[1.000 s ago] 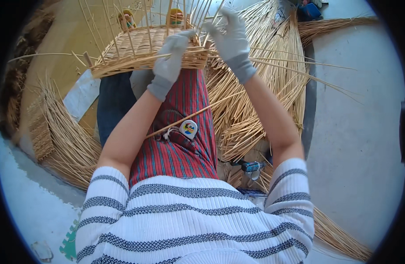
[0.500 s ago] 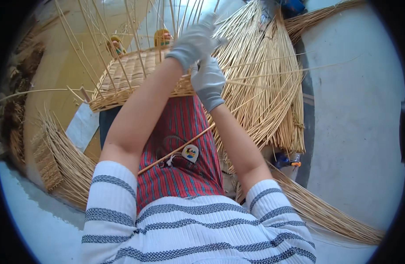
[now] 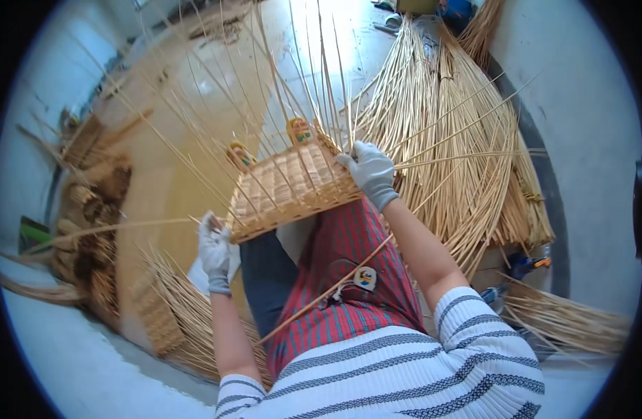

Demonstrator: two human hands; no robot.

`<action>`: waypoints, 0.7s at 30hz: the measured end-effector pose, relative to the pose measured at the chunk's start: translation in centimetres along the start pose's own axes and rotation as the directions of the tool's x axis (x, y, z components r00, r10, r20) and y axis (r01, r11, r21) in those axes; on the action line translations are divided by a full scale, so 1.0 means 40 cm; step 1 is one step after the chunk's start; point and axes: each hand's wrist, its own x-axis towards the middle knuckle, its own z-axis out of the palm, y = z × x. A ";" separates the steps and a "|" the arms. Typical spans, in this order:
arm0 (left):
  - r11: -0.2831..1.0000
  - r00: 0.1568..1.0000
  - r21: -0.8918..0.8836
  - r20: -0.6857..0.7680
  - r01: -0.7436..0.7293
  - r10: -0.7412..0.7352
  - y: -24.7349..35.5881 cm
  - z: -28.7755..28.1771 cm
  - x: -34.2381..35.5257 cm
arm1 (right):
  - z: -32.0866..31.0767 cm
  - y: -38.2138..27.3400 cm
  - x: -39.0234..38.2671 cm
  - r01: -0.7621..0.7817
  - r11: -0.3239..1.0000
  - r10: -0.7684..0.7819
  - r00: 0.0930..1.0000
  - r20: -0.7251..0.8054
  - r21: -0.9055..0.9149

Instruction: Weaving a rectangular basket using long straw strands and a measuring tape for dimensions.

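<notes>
"Basket [image 3: 286, 183], part-woven: where was it noted?"

"Above the person's knees, at a slant, near edge over the red striped apron [image 3: 342, 230]. Slender stakes [image 3: 325, 70] rose from its edges and fanned outward."

"And the right hand [image 3: 374, 173]?"

"Gloved, at the basket's right edge. Thumb and fingers were clamped on the edge, close to the foot of several stakes."

"The left hand [image 3: 218, 255]?"

"Also gloved, just beside the near left corner. Fingers were bent. A long pale strand [image 3: 139, 223] ran leftward from near the fingertips. Whether the fingers were together on that strand, or on the corner itself, I could not tell."

"The lap?"

"A thin stick [image 3: 321, 293] lay aslant across the apron. Beside it sat a small white rounded object [image 3: 365, 278] with a coloured face."

"Surroundings?"

"A large spread of straw [image 3: 453, 140] lay on the floor to the right. On the left, a smaller straw bundle [image 3: 188, 307] lay beside a flat woven piece [image 3: 157, 318]. Two yellow sandals [image 3: 300, 130] showed just past the basket's far edge."
</notes>
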 end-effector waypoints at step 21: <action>0.707 0.767 0.329 0.422 -0.626 0.483 0.613 0.244 -0.386 | -0.053 -0.155 -0.311 0.423 0.573 -0.394 0.893 -0.216 0.702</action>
